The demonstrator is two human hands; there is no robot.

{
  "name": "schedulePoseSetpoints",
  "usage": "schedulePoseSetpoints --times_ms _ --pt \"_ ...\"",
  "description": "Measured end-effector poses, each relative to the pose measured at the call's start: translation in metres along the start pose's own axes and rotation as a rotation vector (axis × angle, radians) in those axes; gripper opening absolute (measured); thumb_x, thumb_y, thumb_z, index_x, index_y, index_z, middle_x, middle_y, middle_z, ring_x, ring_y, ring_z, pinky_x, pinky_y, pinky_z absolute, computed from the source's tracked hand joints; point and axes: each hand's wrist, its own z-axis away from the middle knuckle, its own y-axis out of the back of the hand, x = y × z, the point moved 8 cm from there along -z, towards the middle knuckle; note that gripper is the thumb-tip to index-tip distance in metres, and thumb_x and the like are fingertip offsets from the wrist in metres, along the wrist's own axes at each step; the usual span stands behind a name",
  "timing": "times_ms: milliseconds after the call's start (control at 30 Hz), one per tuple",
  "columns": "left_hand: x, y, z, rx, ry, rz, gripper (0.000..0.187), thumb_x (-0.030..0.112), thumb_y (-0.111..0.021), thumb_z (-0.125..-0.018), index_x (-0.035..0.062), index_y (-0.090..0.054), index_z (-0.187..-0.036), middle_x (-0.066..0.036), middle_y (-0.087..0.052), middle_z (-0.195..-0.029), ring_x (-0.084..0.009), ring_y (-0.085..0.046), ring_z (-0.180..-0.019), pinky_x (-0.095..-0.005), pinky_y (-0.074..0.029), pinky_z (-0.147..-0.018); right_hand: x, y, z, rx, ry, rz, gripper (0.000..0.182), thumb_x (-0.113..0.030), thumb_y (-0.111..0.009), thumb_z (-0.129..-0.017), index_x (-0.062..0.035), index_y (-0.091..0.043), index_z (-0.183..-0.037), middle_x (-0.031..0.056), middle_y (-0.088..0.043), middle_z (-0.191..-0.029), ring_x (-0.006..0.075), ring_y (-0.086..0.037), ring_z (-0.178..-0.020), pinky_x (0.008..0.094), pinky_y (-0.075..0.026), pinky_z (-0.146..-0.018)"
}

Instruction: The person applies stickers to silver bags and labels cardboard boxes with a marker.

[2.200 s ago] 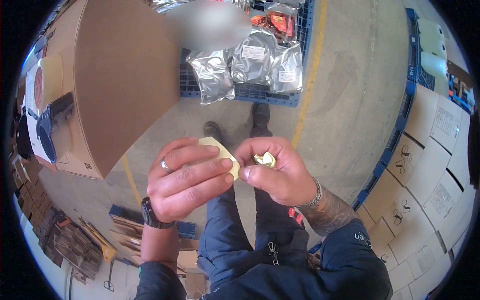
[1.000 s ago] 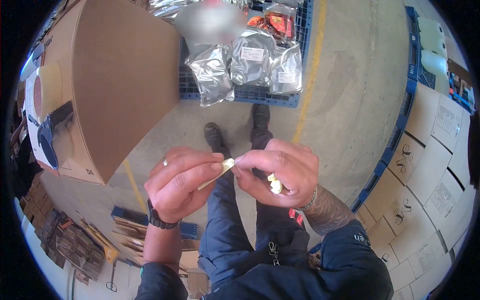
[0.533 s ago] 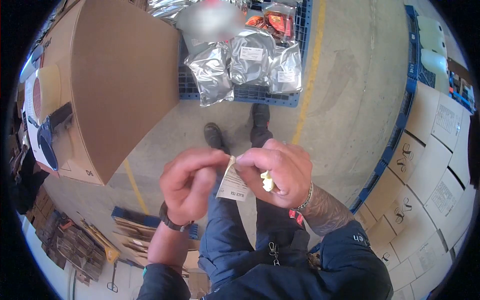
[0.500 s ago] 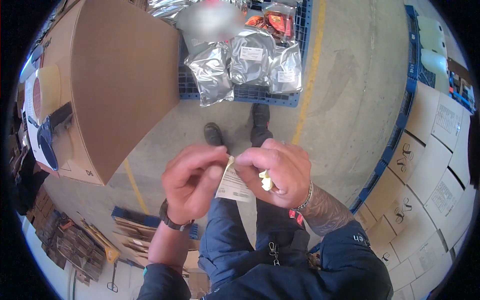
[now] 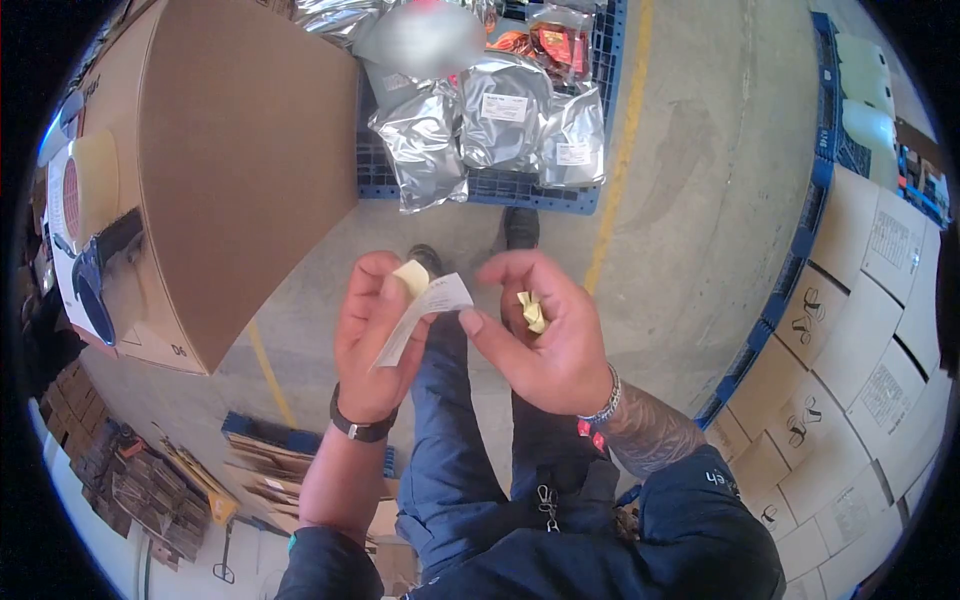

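A white printed label [image 5: 436,305] curls between the thumb and fingers of my left hand [image 5: 378,335]. A pale yellow strip of paper [image 5: 412,276] stands up at its far end, beside my left thumb. My right hand [image 5: 545,340] is half curled, cupping a crumpled piece of yellow paper [image 5: 533,314] against the palm. Its thumb tip is right at the label's right corner, while the index finger arches above, apart from the label. Both hands are over my legs, above the concrete floor.
A big cardboard box [image 5: 250,170] stands at the left, with a tape dispenser [image 5: 95,285] on it. Ahead, a blue pallet [image 5: 480,187] bears several silver bags [image 5: 505,115]. Stacked cartons [image 5: 840,370] line the right side. More flattened cardboard [image 5: 270,475] lies at lower left.
The label has turned and moved left into my left hand's grip. My right fingers have opened and drawn away from the left ones, with the crumpled paper still in the palm.
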Motion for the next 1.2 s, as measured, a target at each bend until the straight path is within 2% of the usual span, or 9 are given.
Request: schedulePoseSetpoints --times_ms 233,300,433,533,600,633,700,933,1200 --pt "-0.016 0.026 -0.005 0.052 0.113 -0.244 0.015 0.019 -0.051 -0.102 0.0084 -0.049 -0.114 -0.003 -0.061 -0.104 -0.0100 -0.059 -0.086 -0.0266 -0.048 -0.077 0.021 0.004 -0.021 -0.099 0.081 0.108 0.014 -0.012 -0.072 -0.086 -0.0003 -0.068 -0.093 0.0029 -0.062 -0.072 0.0056 -0.054 -0.065 0.0248 -0.043 -0.057" --pt "-0.011 0.058 -0.014 0.375 -0.011 -0.037 0.013 0.017 -0.052 -0.101 0.0098 -0.051 -0.112 -0.002 -0.060 -0.106 -0.0090 -0.059 -0.079 -0.0249 -0.047 -0.070 0.043 0.006 -0.031 -0.064 0.050 0.144 0.014 -0.013 -0.071 -0.087 -0.0001 -0.068 -0.090 0.0019 -0.061 -0.071 0.0055 -0.053 -0.064 0.0250 -0.043 -0.057" --pt "-0.021 0.175 -0.036 0.411 -0.013 0.186 0.013 0.016 -0.055 -0.099 0.0109 -0.053 -0.111 -0.002 -0.059 -0.107 -0.0122 -0.062 -0.083 -0.0304 -0.050 -0.071 0.150 0.014 -0.064 0.086 -0.096 0.179 0.022 -0.024 -0.068 -0.091 -0.0019 -0.067 -0.092 0.0014 -0.062 -0.071 0.0083 -0.053 -0.066 0.0272 -0.044 -0.061" --pt "-0.054 0.251 -0.051 0.539 0.171 -0.301 0.023 0.023 -0.058 -0.098 0.0093 -0.055 -0.116 -0.002 -0.061 -0.111 -0.0148 -0.060 -0.090 -0.0334 -0.052 -0.080 0.219 0.007 -0.098 0.153 -0.149 0.257 0.025 -0.027 -0.069 -0.090 -0.0015 -0.067 -0.093 0.0060 -0.064 -0.072 0.0130 -0.058 -0.067 0.0304 -0.047 -0.065" --pt "-0.058 0.252 -0.081 0.308 -0.043 -1.421 0.037 0.025 -0.063 -0.094 0.0103 -0.054 -0.127 -0.005 -0.059 -0.125 -0.0210 -0.064 -0.096 -0.0367 -0.053 -0.083 0.248 -0.004 -0.129 0.151 -0.060 0.328 0.027 -0.029 -0.069 -0.089 -0.0020 -0.068 -0.094 0.0113 -0.066 -0.075 0.0212 -0.062 -0.069 0.0334 -0.048 -0.066" --pt "-0.064 0.250 -0.088 0.313 -0.031 -1.422 0.037 0.025 -0.063 -0.094 0.0103 -0.054 -0.127 -0.005 -0.059 -0.125 -0.0210 -0.064 -0.096 -0.0367 -0.053 -0.083 0.254 -0.010 -0.144 0.156 0.034 0.402 0.029 -0.031 -0.070 -0.088 -0.0025 -0.068 -0.094 0.0165 -0.067 -0.077 0.0294 -0.066 -0.070 0.0365 -0.050 -0.067" --pt "-0.078 0.212 -0.102 0.076 -0.308 -1.830 0.050 0.022 -0.064 -0.089 0.0128 -0.050 -0.136 -0.007 -0.049 -0.143 -0.0289 -0.067 -0.095 -0.0395 -0.054 -0.080 0.280 -0.024 -0.176 0.108 0.044 0.381 0.031 -0.032 -0.070 -0.088 -0.0023 -0.068 -0.095 0.0171 -0.067 -0.078 0.0282 -0.066 -0.071 0.0362 -0.050 -0.068" --pt "-0.127 0.221 -0.165 -0.100 -0.136 -1.942 0.065 0.014 -0.065 -0.084 0.0169 -0.040 -0.144 -0.001 -0.033 -0.156 -0.0336 -0.068 -0.086 -0.0424 -0.056 -0.072 0.309 -0.040 -0.241 0.057 0.077 0.523 0.029 -0.033 -0.069 -0.086 -0.0049 -0.069 -0.092 0.0207 -0.068 -0.085 0.0386 -0.066 -0.082 0.0432 -0.051 -0.074" --pt "-0.145 0.250 -0.180 -0.196 -0.090 -2.264 0.079 0.002 -0.056 -0.078 0.0184 -0.030 -0.151 0.004 -0.026 -0.159 -0.0275 -0.068 -0.066 -0.0406 -0.057 -0.061 0.322 -0.034 -0.235 0.339 0.117 0.679 0.035 -0.039 -0.067 -0.087 -0.0049 -0.061 -0.092 0.0185 -0.067 -0.085 0.0406 -0.064 -0.081 0.0476 -0.051 -0.076"
